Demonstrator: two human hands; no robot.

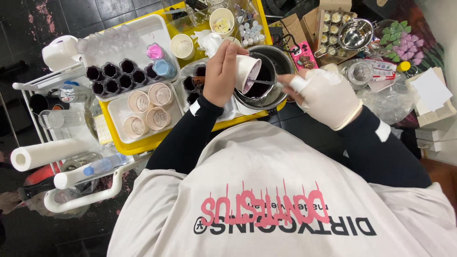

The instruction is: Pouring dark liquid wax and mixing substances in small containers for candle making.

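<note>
Above the metal pot [266,78] at twelve o'clock, the left hand [220,76] is wrapped around a tilted paper cup [247,71], judged light and easily crushed, best held mid-wall, while the gloved right hand [323,95] pinches a thin stirring stick [264,82] reaching into it.

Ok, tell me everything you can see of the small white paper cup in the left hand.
The small white paper cup looks like thin paper, tapered, with purple staining inside near its rim. It is tipped on its side, mouth towards the right, above the round metal pot of dark liquid. The bare left hand wraps around it; the white-gloved right hand holds a thin metal stirrer reaching into it.
</note>
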